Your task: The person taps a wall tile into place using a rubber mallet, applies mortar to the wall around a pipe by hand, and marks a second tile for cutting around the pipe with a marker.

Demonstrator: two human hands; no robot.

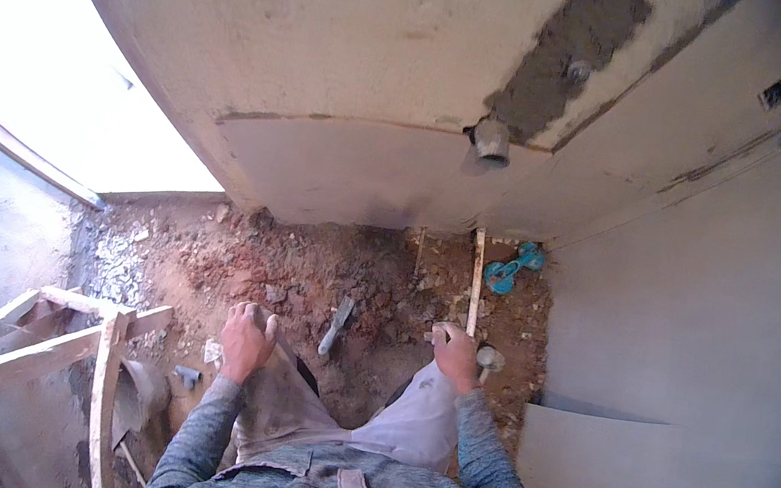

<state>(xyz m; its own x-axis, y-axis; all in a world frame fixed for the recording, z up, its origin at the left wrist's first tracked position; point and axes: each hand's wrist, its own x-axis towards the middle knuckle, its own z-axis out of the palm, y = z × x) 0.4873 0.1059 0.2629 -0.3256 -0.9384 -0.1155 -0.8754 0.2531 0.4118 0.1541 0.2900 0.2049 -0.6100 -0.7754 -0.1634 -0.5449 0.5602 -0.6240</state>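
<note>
My left hand (247, 339) lies on my left knee, fingers spread over the dusty trouser leg, holding nothing. My right hand (455, 353) sits at my right knee, closed around a small tool (490, 358). The tool's grey rounded end shows on the hand's right and a pale tip on its left. A thin white rod (476, 276) lies on the red earth just beyond that hand. A grey hammer-like tool (337, 326) lies on the ground between my knees, closer to the wall.
A plastered wall rises ahead with a grey pipe stub (491, 143) under a dark cement patch. Blue sandals (512, 266) lie in the corner. A wooden frame (46, 350) and a bucket (140, 394) stand at lower left, with rubble (123, 261) beyond them.
</note>
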